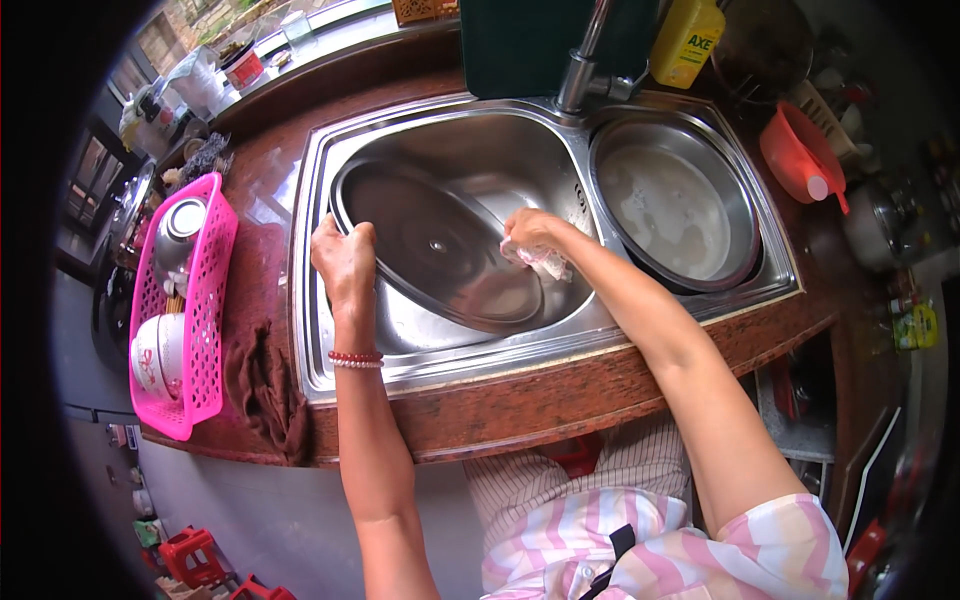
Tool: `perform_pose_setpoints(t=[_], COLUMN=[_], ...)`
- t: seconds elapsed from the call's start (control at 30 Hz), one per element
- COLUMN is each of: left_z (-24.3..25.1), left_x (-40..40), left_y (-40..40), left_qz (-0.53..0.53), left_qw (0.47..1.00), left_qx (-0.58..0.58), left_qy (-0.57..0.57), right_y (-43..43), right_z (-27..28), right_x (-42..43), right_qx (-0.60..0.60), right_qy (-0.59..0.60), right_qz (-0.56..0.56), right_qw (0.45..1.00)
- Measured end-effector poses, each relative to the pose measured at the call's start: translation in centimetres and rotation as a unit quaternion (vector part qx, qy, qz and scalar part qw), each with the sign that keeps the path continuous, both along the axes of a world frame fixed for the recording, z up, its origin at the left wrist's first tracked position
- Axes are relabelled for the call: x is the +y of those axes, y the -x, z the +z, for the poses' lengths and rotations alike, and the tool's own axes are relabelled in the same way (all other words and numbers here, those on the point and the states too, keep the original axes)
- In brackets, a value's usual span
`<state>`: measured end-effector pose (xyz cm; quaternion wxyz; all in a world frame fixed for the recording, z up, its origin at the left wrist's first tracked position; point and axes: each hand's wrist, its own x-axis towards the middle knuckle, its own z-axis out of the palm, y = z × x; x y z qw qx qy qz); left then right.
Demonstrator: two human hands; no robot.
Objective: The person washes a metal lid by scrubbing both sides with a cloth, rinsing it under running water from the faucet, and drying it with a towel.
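A large round metal pan or lid [420, 225] lies tilted in the left bowl of the stainless steel sink [450, 364]. Its left rim is gripped by my left hand [343, 259], thumb on top, with beaded bracelets at the wrist. My right hand [531, 231] holds a bunched white and pink cloth [551, 262] at the right side of the same piece. A metal basin [667, 202] of cloudy water sits in the right bowl, beside my right forearm. The faucet [577, 75] rises behind the divider between the bowls.
Left of the sink are a pink plastic basket [202, 322] with bowls and a brown cloth [266, 390]. A yellow detergent bottle [686, 45] and dark green board [517, 52] stand behind. At right is a red plastic colander or scoop [799, 154]. Red stools [191, 555] stand below.
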<state>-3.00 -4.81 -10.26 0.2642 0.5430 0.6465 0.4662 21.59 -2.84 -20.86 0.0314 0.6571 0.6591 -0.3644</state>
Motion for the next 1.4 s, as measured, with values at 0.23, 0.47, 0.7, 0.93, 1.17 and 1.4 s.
perform_pose_setpoints(t=[0.23,0.47,0.7,0.93,1.17,1.4], left_z=[-1.2,-1.5,-4.4,-6.5,-7.0,-7.6], left_x=[0.9,0.2,0.9,1.9,2.3,2.9], left_y=[-0.9,-0.2,0.4,1.0,1.2,3.0], left_qz=[-0.009,-0.08,-0.105,-0.082,-0.06,-0.082], left_qw=[1.0,0.991,0.991,0.979,0.986,0.966], left_qx=[-0.008,-0.107,-0.061,-0.183,-0.155,-0.247], left_qy=[-0.013,0.029,-0.06,-0.034,-0.023,0.011], right_y=[2.2,8.0,8.0,4.3,7.3,9.8], right_z=[9.5,11.5,9.3,9.0,9.0,9.0], right_x=[-5.0,-7.4,-8.0,-10.2,-9.3,-6.9], right_qx=[0.44,0.38,0.424,0.319,0.262,0.297], right_qy=[-0.076,-0.252,-0.22,-0.138,-0.274,-0.265], right_qz=[-0.014,0.08,0.057,0.176,0.145,0.166], right_qw=[0.895,0.886,0.877,0.921,0.914,0.902])
